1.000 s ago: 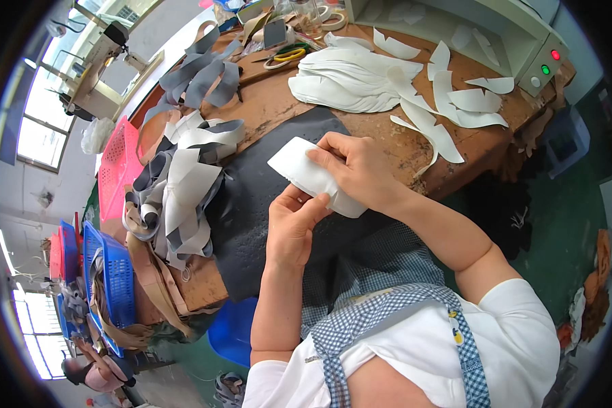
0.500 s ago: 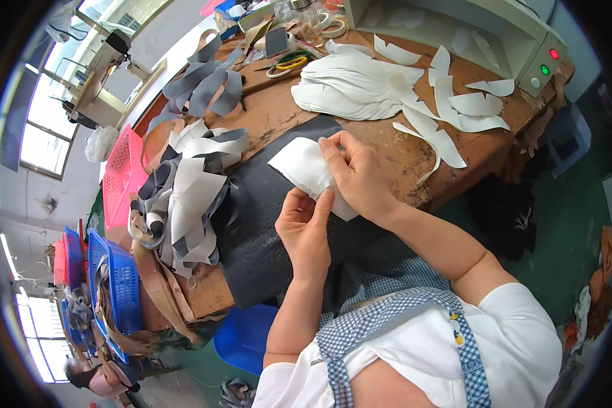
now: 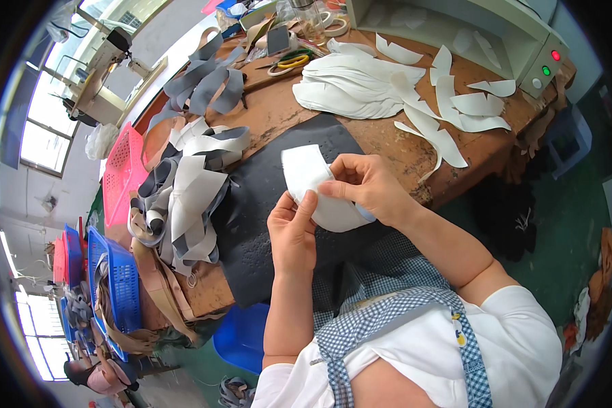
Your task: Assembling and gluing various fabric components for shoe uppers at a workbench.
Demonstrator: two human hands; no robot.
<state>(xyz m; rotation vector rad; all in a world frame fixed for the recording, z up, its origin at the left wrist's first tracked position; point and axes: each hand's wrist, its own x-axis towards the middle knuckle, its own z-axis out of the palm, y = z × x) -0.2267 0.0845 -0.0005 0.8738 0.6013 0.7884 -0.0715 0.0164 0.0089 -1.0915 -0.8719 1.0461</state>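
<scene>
A curved white leather-like piece (image 3: 304, 166) is held up between both hands, above the black mat (image 3: 251, 234). My left hand (image 3: 292, 228) pinches its near left edge between thumb and fingers. From the right, my right hand (image 3: 367, 185) grips the same piece, its thumb lying across the white surface and the other fingers curled behind. Beyond the hands lies a fanned pile of similar white pieces (image 3: 350, 85) on the brown worktable (image 3: 404, 153). Several loose white cut pieces (image 3: 479, 104) are spread to its right.
Grey and white strips (image 3: 190, 197) heap up left of the mat, beside a pink basket (image 3: 124, 173). Yellow-handled scissors (image 3: 292, 62) and a phone (image 3: 277, 41) lie at the back. A metal box with lit buttons (image 3: 540, 64) stands far right. A blue basket (image 3: 119, 279) sits lower left.
The white piece has been turned and bent, its upper end now pointing away from me. My right hand has moved down and slightly right; my left hand has dropped slightly left.
</scene>
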